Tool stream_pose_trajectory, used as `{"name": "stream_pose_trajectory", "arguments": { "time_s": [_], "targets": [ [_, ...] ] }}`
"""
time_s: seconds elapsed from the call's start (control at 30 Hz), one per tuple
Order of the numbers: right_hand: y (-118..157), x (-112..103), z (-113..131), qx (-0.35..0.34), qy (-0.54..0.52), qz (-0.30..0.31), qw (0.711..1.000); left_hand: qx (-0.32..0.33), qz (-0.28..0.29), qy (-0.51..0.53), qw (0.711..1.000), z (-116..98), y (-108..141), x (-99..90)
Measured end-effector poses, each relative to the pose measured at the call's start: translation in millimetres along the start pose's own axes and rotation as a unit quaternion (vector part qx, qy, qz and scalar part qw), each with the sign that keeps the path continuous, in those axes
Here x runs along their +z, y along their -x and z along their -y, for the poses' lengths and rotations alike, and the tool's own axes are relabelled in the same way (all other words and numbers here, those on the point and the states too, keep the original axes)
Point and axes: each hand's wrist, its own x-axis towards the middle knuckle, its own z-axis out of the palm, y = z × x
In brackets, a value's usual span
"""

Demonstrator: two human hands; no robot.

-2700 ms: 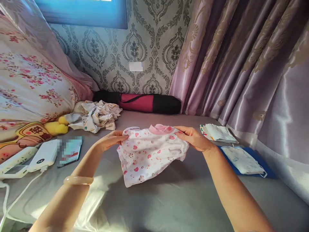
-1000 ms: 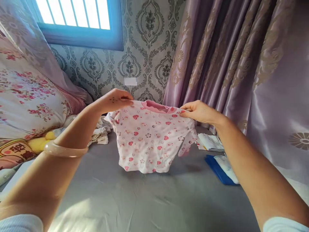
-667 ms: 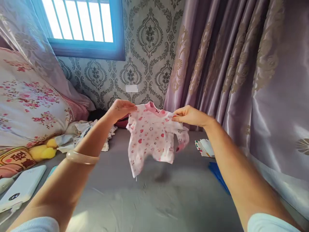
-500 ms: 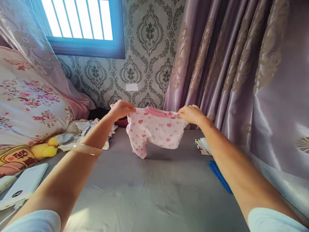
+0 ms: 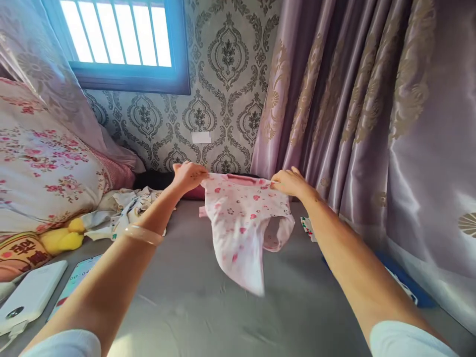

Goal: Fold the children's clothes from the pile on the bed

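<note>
A small white baby top (image 5: 238, 218) with pink and red prints and a pink neckline hangs stretched between my two hands. My left hand (image 5: 189, 177) pinches its upper left shoulder, and my right hand (image 5: 292, 183) grips the upper right shoulder. The lower part swings loose toward me over the grey sheet (image 5: 178, 297), its hem tapering to a hanging point. On the right side of the cloth a round opening shows. A pale bangle (image 5: 143, 235) circles my left wrist.
Crumpled clothes (image 5: 130, 206) and a floral pillow (image 5: 48, 163) lie at left, with a yellow plush toy (image 5: 63, 240), a white power bank (image 5: 33, 297) and a phone (image 5: 76, 277). Folded cloth (image 5: 308, 229) and a blue item (image 5: 416, 292) sit at right, beside the purple curtain (image 5: 427, 173).
The top has swung and unfurled toward me; its lower part now hangs longer and lower. Both hands keep their hold, slightly lower in view. More of the phone shows at left.
</note>
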Motion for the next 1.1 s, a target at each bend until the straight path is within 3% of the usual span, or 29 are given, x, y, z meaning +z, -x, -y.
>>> {"name": "stream_pose_trajectory", "arguments": {
  "time_s": [0.17, 0.23, 0.4, 0.57, 0.7, 0.83, 0.9, 0.97, 1.03, 1.1],
  "targets": [
    [-6.7, 6.2, -5.9, -0.018, -0.069, -0.001, 0.997, -0.089, -0.039, 0.158, 0.983, 0.8, -3.3, 4.6],
    [-2.9, 3.5, -7.9, -0.001, -0.074, -0.022, 0.997, -0.107, -0.067, 0.157, 0.979, -1.8, -0.8, 1.0],
    [10.0, -2.9, -8.4, 0.014, -0.114, -0.029, 0.993, -0.115, -0.063, 0.146, 0.981, -7.0, 11.3, -8.3],
    [18.7, -3.4, 8.6, 0.008, -0.101, -0.042, 0.994, -0.085, -0.089, 0.114, 0.986, -14.0, 18.9, -11.7],
    [39.9, -16.0, 32.4, 0.008, -0.116, -0.015, 0.993, -0.06, -0.037, 0.136, 0.988, -32.9, 28.2, -36.0],
    [61.7, -31.9, 41.8, -0.044, -0.128, 0.034, 0.99, -0.025, 0.037, 0.164, 0.986, -45.8, 39.1, -67.8],
    [59.0, -30.0, 39.0, -0.064, -0.077, 0.039, 0.994, 0.021, 0.031, 0.074, 0.997, -43.2, 39.1, -67.9],
    [46.4, -18.9, 34.4, -0.049, 0.041, 0.011, 0.998, 0.056, 0.022, -0.09, 0.994, -36.1, 35.1, -54.0],
    [30.7, -3.3, 30.4, -0.016, 0.159, -0.075, 0.984, 0.07, -0.013, -0.172, 0.983, -27.3, 30.3, -33.5],
    [19.8, 9.9, 27.5, 0.0, 0.257, -0.18, 0.949, 0.079, -0.07, -0.236, 0.966, -19.6, 27.2, -16.7]
  ]
}}
